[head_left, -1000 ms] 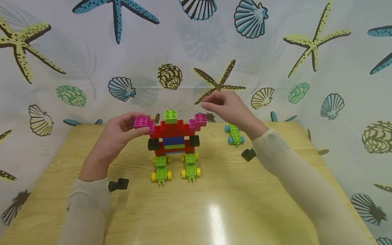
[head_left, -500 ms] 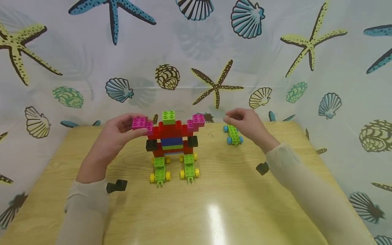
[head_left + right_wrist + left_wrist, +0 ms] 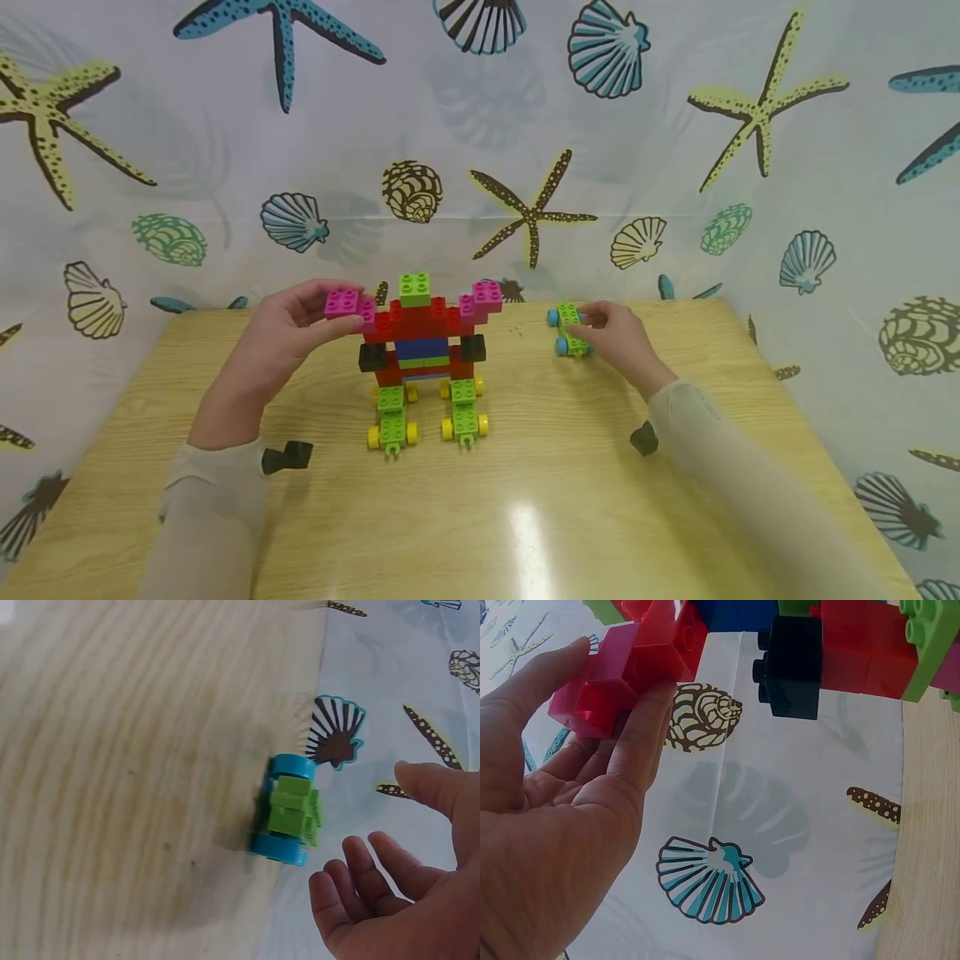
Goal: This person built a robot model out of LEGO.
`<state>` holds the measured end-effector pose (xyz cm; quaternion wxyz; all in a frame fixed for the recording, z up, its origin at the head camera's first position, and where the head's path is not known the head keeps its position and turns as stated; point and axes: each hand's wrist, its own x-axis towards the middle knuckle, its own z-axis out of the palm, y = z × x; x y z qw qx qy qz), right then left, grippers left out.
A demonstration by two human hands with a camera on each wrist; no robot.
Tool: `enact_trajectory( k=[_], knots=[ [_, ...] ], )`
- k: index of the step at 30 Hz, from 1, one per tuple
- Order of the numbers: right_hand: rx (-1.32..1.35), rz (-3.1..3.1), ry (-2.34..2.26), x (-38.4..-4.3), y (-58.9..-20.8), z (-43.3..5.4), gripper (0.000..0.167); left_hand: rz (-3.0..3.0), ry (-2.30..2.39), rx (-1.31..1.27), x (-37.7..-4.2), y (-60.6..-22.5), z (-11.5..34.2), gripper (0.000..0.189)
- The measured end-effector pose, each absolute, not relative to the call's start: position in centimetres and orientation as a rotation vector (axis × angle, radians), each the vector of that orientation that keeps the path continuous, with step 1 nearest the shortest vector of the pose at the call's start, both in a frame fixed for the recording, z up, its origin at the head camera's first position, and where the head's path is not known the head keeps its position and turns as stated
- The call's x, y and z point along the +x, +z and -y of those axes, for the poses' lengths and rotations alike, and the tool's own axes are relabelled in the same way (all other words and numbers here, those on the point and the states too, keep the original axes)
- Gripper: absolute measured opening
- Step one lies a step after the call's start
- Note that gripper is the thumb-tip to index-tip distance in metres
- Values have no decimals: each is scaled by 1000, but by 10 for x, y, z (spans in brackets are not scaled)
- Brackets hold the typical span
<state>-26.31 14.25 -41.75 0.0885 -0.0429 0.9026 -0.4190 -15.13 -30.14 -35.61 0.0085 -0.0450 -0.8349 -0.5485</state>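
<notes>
A figure of toy building bricks stands on the table, with a red body (image 3: 416, 320), a lime brick (image 3: 415, 288) on top and green wheeled bases as feet (image 3: 392, 427). My left hand (image 3: 281, 337) pinches the pink bricks (image 3: 343, 303) of its left arm; in the left wrist view the thumb lies on one side and the fingers on the other. Farther right, a green toy car base (image 3: 567, 315) with blue wheels sits near the back edge. Beside it hovers my right hand (image 3: 618, 337). The right wrist view shows its thumb and fingers spread, apart from the car base (image 3: 291, 810).
The wooden table (image 3: 450, 508) reaches back to a white cloth (image 3: 337, 142) printed with shells and starfish. Black blocks (image 3: 473, 347) stick out from the figure's sides. A black wrist mount (image 3: 287, 456) shows on each arm.
My right hand has moved from above the figure's pink right arm to the right, then down to the toy car base. The left hand keeps its hold on the pink bricks.
</notes>
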Motion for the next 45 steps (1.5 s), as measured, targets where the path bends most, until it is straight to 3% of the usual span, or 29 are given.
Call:
enact_trajectory(
  k=[19,26,31,38,41,45],
  knots=[
    [130,-2681,-1103,-267,-441,-136,90,2595,-1715,-158,-152,-356,303,55],
    [147,-2781,-978,-306,-493,-145,104,2605,-1724,-143,-152,-357,303,56],
    [150,-2796,-935,-313,-505,-150,101,2628,-1721,-134,-154,-358,301,56],
    [137,-2796,-898,-294,-477,-142,105,2634,-1720,-130,-154,-357,301,58],
    [116,-2811,-895,-298,-482,-144,105,2634,-1719,-126,-153,-358,301,57],
    [121,-2824,-913,-299,-482,-142,93,2637,-1721,-116,-152,-358,302,57]
  ],
)
